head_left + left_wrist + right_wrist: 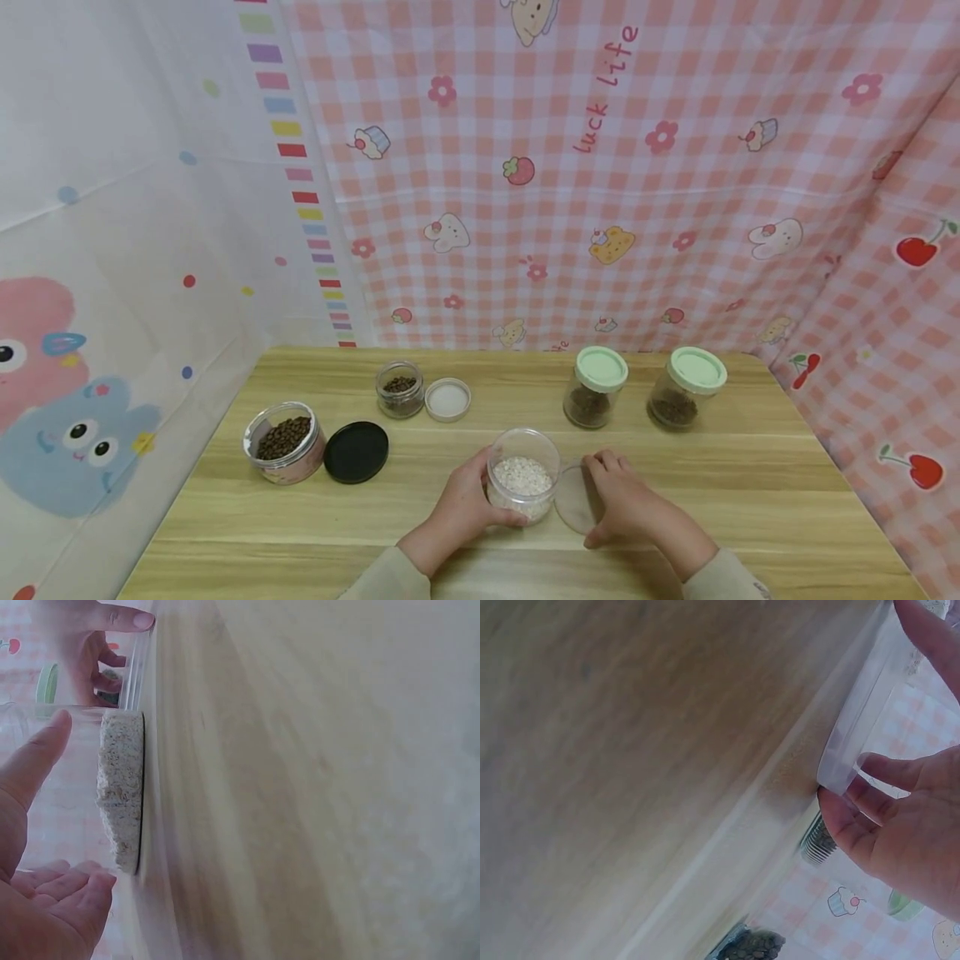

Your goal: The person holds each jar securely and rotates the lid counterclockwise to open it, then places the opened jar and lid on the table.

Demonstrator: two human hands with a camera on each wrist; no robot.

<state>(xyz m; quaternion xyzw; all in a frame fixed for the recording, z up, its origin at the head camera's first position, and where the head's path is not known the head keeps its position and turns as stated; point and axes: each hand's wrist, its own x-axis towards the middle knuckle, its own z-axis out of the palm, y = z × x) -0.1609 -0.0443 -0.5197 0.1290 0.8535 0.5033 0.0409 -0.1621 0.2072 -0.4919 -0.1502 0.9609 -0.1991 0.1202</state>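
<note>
A clear jar (524,483) holding pale flakes that look like oats (121,787) stands upright on the table. My left hand (468,500) grips it round its left side, the thumb along the near side and the fingers at the far side. To its right, a round clear lid (576,500) lies low at the tabletop. My right hand (626,504) holds that lid by its rim, thumb at the near edge and fingertips at the far edge. In the right wrist view the lid's side wall (855,724) shows between thumb and fingers.
An uncapped jar of coffee beans (285,442) stands at the left beside a black lid (356,452). Behind are a small open jar of beans (400,390) and a white lid (447,400). Two green-lidded jars (595,387) (686,387) with dark contents stand back right. Printed cloth hangs around the table.
</note>
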